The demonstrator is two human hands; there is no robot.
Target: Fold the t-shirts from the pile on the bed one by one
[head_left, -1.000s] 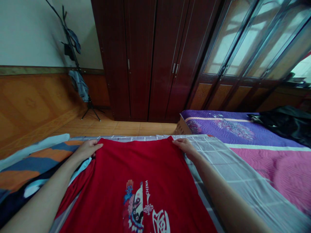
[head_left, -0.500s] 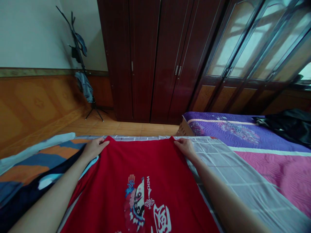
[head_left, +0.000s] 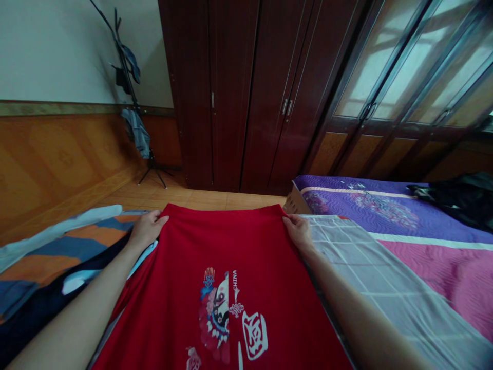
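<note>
A red T-shirt (head_left: 265, 262) with a printed opera-mask picture and white lettering is stretched between my hands, its far edge raised and pulled taut. My left hand (head_left: 148, 229) pinches its far left corner between thumb and fingers. At the far right corner, my right hand (head_left: 298, 231) grips the cloth the same way. The near part of the shirt runs out of the bottom of the view. Under and beside it is a grey checked sheet (head_left: 358, 262). A dark navy garment with light blue patches (head_left: 77, 280) lies beneath my left forearm.
Left lies an orange-and-blue striped cloth (head_left: 69, 245). A purple-and-pink bedspread (head_left: 362, 205) covers the bed at right, with a black garment (head_left: 462, 200) on it. Behind stand a dark red wardrobe (head_left: 227, 103) and a coat rack (head_left: 127, 77) holding caps and a cloth.
Both hands have shifted slightly, the right one a little outward, and the shirt's far edge is higher and stretched straighter. The camera view has tilted slightly.
</note>
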